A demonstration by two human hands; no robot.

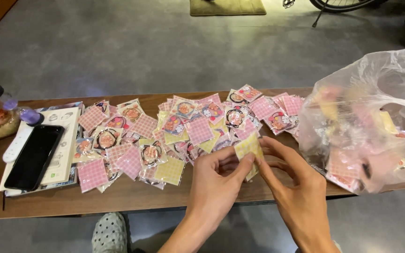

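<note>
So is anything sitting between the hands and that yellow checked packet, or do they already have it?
Nothing visible is in the way. Both the left hand and the right hand already pinch the yellow checked packet at their fingertips, just above the table's near edge, in front of the spread of packets.

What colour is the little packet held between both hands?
Yellow checked packet, seen in the head view.

Your left hand (216, 180) and right hand (292, 187) are both bare: no gloves, rings, watch or bracelet show. Both forearms are uncovered to the lower edge of the view, with no sleeve visible. The fingers (277, 149) are long and slender, with short, unpainted nails. Below, you wear a pale slipper (110, 233) patterned with small dark dots.
</note>
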